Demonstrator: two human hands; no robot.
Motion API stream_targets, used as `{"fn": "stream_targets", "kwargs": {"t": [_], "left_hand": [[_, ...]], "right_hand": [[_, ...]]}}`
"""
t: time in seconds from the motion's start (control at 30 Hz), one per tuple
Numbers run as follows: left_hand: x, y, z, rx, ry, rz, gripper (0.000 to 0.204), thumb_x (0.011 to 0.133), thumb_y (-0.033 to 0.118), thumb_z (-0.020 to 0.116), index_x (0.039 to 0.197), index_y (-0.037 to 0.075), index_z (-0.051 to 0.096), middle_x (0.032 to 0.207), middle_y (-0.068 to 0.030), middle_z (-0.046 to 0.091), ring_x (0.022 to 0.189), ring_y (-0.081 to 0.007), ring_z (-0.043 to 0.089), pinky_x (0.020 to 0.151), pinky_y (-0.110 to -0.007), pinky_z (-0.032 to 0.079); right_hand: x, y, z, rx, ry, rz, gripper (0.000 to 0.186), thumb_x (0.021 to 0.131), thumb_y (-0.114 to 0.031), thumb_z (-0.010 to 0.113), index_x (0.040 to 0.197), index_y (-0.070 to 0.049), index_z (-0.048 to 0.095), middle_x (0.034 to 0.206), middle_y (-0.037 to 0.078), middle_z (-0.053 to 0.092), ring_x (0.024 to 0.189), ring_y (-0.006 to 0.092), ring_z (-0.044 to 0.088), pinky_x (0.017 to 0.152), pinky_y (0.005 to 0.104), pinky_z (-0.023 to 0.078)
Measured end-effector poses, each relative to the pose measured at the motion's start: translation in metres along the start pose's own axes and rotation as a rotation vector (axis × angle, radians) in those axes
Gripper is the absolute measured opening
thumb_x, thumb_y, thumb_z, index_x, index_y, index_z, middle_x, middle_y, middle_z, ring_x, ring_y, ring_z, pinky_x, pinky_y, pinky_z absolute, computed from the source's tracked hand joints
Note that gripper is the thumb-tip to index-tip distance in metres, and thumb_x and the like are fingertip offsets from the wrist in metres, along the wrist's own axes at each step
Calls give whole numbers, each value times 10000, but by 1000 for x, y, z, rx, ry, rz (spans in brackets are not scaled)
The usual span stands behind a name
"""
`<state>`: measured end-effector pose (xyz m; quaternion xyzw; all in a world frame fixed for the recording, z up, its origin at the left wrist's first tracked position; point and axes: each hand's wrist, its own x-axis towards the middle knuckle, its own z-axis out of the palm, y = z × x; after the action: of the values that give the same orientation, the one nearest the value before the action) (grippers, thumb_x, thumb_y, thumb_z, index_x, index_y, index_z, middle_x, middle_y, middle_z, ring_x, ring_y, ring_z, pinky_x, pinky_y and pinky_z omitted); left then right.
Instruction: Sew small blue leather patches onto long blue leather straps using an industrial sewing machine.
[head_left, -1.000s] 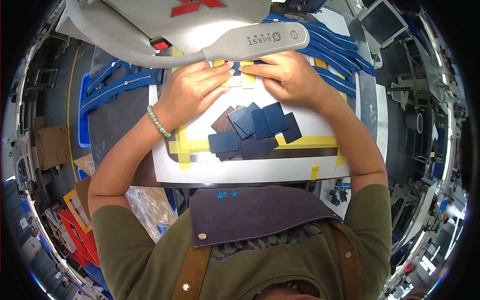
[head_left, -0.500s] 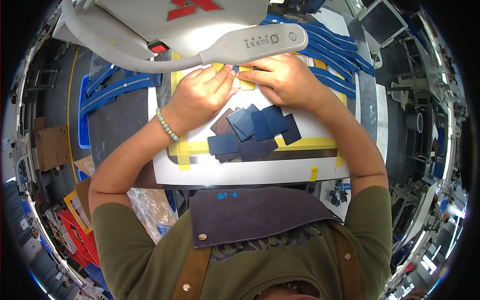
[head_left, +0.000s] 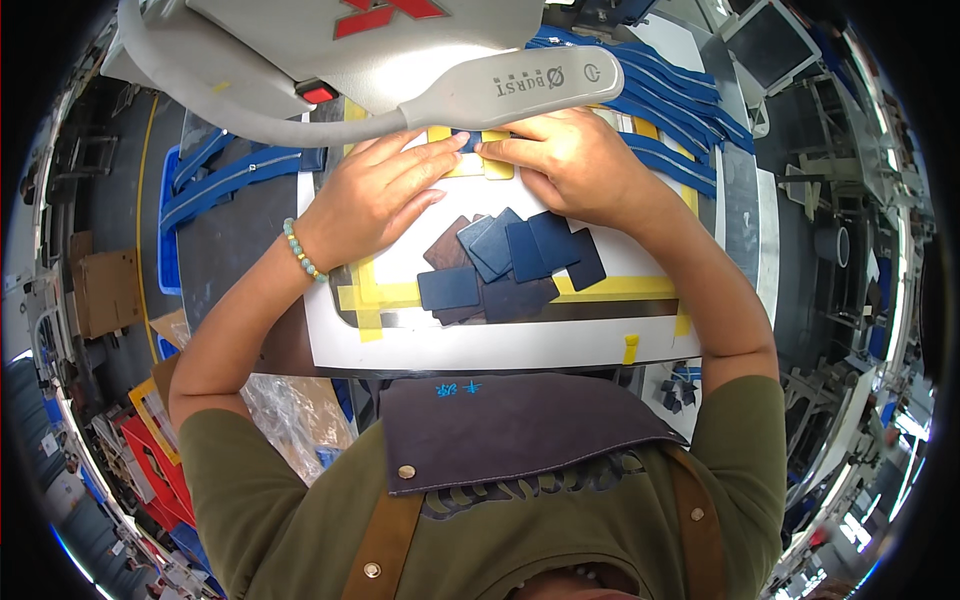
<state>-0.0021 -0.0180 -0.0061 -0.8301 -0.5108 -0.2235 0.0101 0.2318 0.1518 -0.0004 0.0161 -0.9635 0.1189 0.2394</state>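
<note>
Between the fingers of left hand (head_left: pixel 372 192) and right hand (head_left: pixel 580 165), the narrow blue leather-like strip (head_left: pixel 470 141) is best kept square; whether it is clamped cannot be told.

A factory-like workshop, judging by the bulky machine (head_left: pixel 420 60), piled blue zipper strips (head_left: pixel 665 98), cardboard box (head_left: pixel 108 295).

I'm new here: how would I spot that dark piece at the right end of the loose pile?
Find the big white board near the picture's centre. On it, below the right hand in the picture, lies a loose pile of small rounded-corner pieces. The dark piece sits furthest right, darker than the blue one beside it.
</note>
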Motion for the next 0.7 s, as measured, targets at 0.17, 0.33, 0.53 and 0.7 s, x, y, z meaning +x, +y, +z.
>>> {"fn": "stream_targets", "kwargs": {"t": [0.17, 0.33, 0.53, 0.7], "left_hand": [[5, -5, -4, 106, -7, 91, 366, 919, 138, 755, 1267, 32, 708, 1406, -89, 699, 1196, -277, 698, 964, -392, 582], [8, -11, -6, 195, -37, 160, 344, 900, 98, 706, 1240, 46, 714, 1362, -84, 724, 1149, -244, 731, 912, -337, 622], [9, -10, -8, 214, -112, 157, 362, 896, 120, 680, 1253, 64, 693, 1383, -66, 709, 1162, -181, 719, 891, -289, 621], [12, -8, -8, 351, -139, 223, 361, 892, 134, 679, 1249, 87, 688, 1417, -64, 687, 1147, -196, 717, 893, -292, 623]], "right_hand": [[0, 1, 0, 1, -11, -5, 310, 781, -25, 720, 1082, -75, 771, 1226, 71, 732, 1188, 266, 670, 977, 413, 563], [-2, 0, 0, 7, -26, 16, 309, 785, -30, 719, 1086, -76, 769, 1242, 72, 727, 1196, 267, 663, 997, 420, 551], [-1, 0, -1, 19, -64, 24, 303, 793, -29, 718, 1088, -75, 768, 1256, 73, 722, 1202, 270, 656, 1033, 418, 530], [0, 0, 0, 25, -55, 26, 310, 788, -23, 721, 1091, -73, 767, 1260, 76, 720, 1202, 278, 651, 1042, 420, 524]]}}
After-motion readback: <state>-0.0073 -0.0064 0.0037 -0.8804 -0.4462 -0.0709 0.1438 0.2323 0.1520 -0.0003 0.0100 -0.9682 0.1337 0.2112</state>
